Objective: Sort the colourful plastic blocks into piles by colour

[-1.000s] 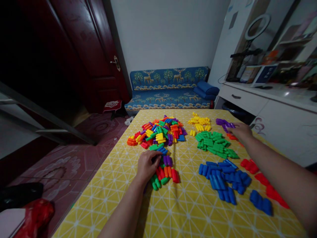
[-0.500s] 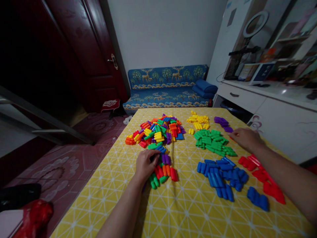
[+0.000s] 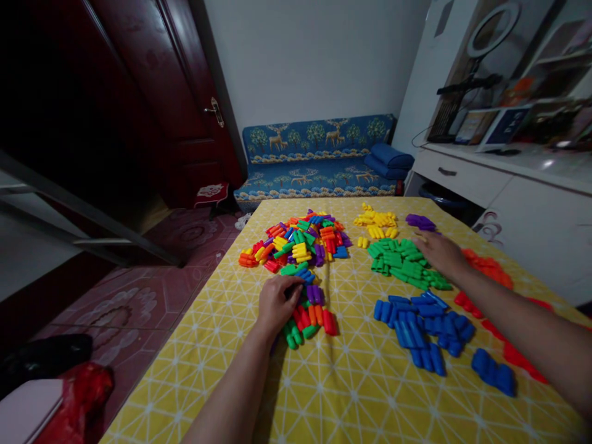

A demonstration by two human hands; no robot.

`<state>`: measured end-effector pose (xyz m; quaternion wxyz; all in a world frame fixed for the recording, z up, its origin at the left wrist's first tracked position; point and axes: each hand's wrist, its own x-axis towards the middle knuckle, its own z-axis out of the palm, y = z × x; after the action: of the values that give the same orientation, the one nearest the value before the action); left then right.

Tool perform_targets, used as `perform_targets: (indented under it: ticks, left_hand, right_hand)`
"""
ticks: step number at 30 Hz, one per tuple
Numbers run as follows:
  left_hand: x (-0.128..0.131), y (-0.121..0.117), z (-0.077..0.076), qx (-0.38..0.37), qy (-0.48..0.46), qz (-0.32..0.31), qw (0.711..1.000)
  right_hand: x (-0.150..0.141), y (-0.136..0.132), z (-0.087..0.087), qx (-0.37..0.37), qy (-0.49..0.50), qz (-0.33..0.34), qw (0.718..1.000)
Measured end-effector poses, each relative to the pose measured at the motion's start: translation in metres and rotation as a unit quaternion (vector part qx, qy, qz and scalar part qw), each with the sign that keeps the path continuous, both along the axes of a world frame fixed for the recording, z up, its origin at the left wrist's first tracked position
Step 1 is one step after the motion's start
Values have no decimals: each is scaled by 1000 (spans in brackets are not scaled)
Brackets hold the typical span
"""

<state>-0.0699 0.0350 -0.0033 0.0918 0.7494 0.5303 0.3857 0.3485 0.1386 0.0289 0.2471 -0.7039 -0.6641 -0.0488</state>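
Observation:
My left hand point(image 3: 279, 302) rests at the near end of the mixed heap of coloured plastic toy pieces point(image 3: 303, 243). Its thumb and fingers curl together beside a blue piece point(image 3: 305, 275) and a purple piece point(image 3: 315, 295); whatever they grip is hidden. Across the table, my right hand point(image 3: 440, 253) reaches over the right edge of the green pile point(image 3: 398, 262), just in front of the purple pieces point(image 3: 420, 222). Its fingers stretch forward loosely, and I see nothing held in them.
Yellow pieces point(image 3: 375, 221) lie at the back, blue ones point(image 3: 416, 327) nearer. Orange point(image 3: 493, 269) and red pieces point(image 3: 518, 354) lie at the right, partly behind my forearm. A patterned sofa point(image 3: 314, 176) stands beyond the yellow tablecloth point(image 3: 342, 394), a white cabinet point(image 3: 531, 216) at the right.
My right hand has moved left from beside the purple pieces toward the green pile, uncovering orange pieces. My left hand stays at the mixed heap. The view has shifted slightly.

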Motion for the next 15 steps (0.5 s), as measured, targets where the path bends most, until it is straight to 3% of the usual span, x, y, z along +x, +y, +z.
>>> perform_targets:
  ticks: [4, 6, 8, 11, 15]
  left_hand:
    - [0, -1, 2, -9, 2, -1, 1000]
    - [0, -1, 3, -12, -2, -3, 1000]
    - [-1, -1, 2, -11, -13, -9, 1000]
    - [-1, -2, 1, -9, -65, -7, 998]
    - [-2, -2, 1, -39, -214, 10, 976]
  right_hand:
    - [-81, -37, 11, 18, 47, 142, 989]
    - [-129, -72, 9, 15, 124, 266, 956]
    - [-172, -111, -2, -8, 139, 326, 935]
    - [-217, -152, -28, -40, 129, 311, 941]
    - [-251, -152, -55, -30, 155, 269, 950]
